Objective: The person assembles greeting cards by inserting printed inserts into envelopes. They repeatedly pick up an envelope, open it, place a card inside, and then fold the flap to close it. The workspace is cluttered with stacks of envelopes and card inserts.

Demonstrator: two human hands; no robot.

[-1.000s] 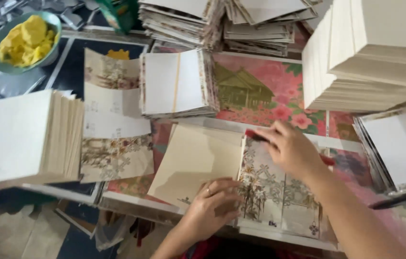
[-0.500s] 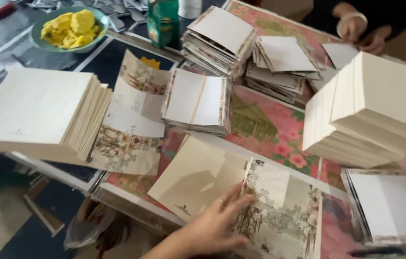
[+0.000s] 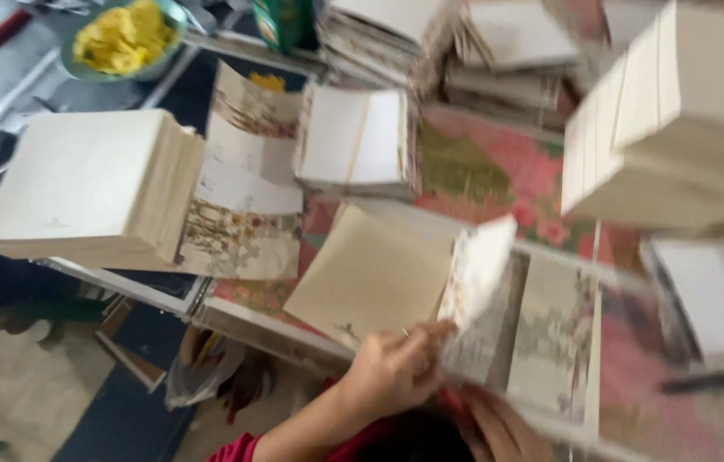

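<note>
Now both hands, left and right, grip a printed card, its long axis tilted up-right.

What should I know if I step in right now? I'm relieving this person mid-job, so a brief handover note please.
Left hand: grips the lower edge of a printed cover, lifting it off the table.
Right hand: low at the picture's edge, blurred; grip unclear.
A cream card lies flat beside the lifted cover; another printed sheet lies to its right.
Done: stacks of cream pads stand around.
Left: the lifted cover is not yet laid flat.
</note>
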